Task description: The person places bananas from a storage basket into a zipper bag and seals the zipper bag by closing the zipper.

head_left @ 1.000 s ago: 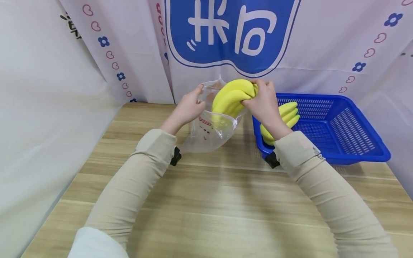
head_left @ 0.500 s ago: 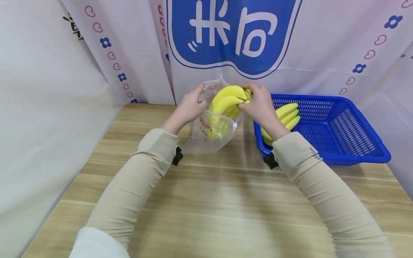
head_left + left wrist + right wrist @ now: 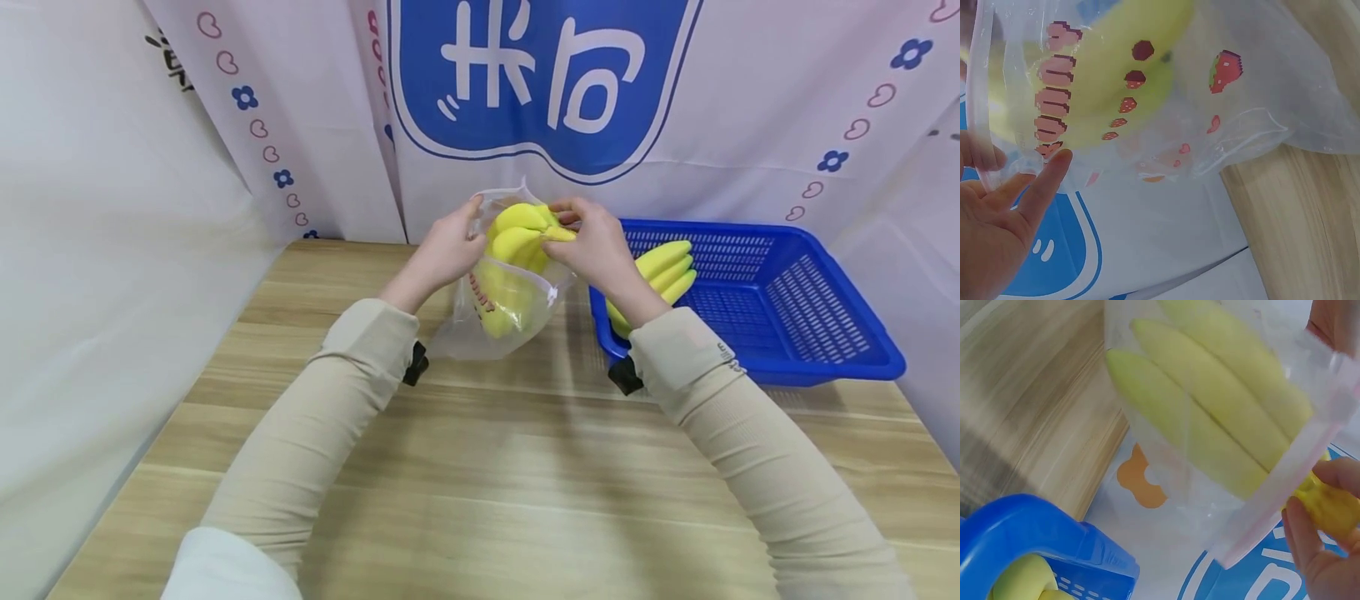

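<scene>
A translucent zip bag [image 3: 480,342] with red prints hangs over the table, its mouth upward. Inside it sits most of a bunch of yellow bananas [image 3: 517,242], with the stem end sticking out at the mouth. My left hand [image 3: 450,248] pinches the bag's left rim. In the left wrist view, the thumb of that hand [image 3: 1007,231] presses the printed film. My right hand [image 3: 592,248] holds the stem of the bunch between thumb and fingers. The right wrist view has the banana fingers [image 3: 1210,400] behind the film and the stem [image 3: 1332,509] beyond the zip edge.
At the right stands a blue plastic basket [image 3: 825,367] with another banana bunch [image 3: 667,267] at its left end, close to my right forearm. A printed curtain [image 3: 720,100] hangs behind the wooden table [image 3: 510,483].
My right hand has moved left and slightly down, and the banana bunch has sunk deeper into the bag. My left hand keeps its hold on the rim, shifting slightly right.
</scene>
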`<state>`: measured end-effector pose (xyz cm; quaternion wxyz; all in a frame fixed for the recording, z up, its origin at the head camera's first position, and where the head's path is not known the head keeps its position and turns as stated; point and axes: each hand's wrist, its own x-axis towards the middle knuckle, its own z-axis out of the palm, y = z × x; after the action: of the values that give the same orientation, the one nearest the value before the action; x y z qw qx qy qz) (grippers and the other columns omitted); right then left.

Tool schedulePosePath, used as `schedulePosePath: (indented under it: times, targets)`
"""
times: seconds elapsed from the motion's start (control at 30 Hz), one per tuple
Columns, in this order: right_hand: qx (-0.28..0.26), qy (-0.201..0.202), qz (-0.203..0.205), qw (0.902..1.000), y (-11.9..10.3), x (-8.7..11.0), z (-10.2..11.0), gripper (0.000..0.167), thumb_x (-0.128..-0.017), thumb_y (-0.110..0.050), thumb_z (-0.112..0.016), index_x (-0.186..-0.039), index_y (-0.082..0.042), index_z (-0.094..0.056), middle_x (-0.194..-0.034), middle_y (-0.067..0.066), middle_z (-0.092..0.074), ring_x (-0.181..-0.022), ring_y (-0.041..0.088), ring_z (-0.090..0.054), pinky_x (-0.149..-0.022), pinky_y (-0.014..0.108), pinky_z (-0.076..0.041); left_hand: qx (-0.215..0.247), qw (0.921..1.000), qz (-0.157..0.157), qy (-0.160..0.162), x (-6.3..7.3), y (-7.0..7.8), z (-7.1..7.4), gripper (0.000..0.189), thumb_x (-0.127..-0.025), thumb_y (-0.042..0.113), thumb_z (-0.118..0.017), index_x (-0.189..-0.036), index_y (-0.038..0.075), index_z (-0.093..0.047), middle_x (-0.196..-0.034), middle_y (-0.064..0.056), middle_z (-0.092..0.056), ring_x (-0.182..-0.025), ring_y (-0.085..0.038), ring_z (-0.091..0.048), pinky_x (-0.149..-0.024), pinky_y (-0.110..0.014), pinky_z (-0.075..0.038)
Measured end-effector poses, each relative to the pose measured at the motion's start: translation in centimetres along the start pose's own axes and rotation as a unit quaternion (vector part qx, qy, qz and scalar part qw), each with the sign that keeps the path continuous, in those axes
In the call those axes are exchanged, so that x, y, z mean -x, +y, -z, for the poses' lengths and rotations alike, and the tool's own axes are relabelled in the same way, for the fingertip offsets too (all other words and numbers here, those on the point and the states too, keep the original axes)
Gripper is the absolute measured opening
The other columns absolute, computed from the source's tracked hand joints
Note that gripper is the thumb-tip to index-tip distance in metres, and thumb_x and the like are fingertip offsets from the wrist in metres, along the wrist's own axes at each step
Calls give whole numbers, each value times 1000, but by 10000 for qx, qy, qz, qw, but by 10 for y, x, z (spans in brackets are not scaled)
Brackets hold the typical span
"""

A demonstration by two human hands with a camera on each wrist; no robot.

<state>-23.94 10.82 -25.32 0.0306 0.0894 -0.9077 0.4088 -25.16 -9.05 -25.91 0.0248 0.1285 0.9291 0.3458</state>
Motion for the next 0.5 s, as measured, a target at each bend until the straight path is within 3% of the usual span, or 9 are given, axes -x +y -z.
schedulePosePath:
  times: [0.07,0.2,0.3,0.5]
  targets:
    - [-115,-55,55,9999,0,0,0,47,-85,-5,-63,-132,-4,-53,-130,18,-57,-120,30,-56,-99,39,-51,44,10000,-3,-28,0,1,0,63,-95,13,-41,-153,8,-16,-155,-13,-32,-57,-12,-38,-57,-23,-42]
    - [-225,-145,253,9993,2,-1,1,44,-88,-4,-61,-131,-4,-54,-131,16,-59,-121,29,-57,-101,39,-49,111,9999,47,-17,0,2,0,64,-96,13,-41,-153,9,-15,-155,-13,-33,-54,-9,-37,-50,-19,-39]
    - [-189,-74,297,9994,5,-1,3,41,-89,-6,-60,-130,-4,-55,-131,15,-59,-121,28,-57,-100,40,-49,167,9998,94,62,0,2,1,64,-96,13,-41,-153,8,-14,-153,-13,-36,-55,-9,-38,-52,-19,-39]
    - [-3,283,-17,9996,20,1,15,36,-93,-10,-55,-128,-3,-56,-129,17,-60,-117,29,-57,-101,42,-47,196,9993,170,255,1,-2,3,64,-95,12,-41,-153,7,-15,-153,-13,-36,-65,-13,-40,-68,-25,-42]
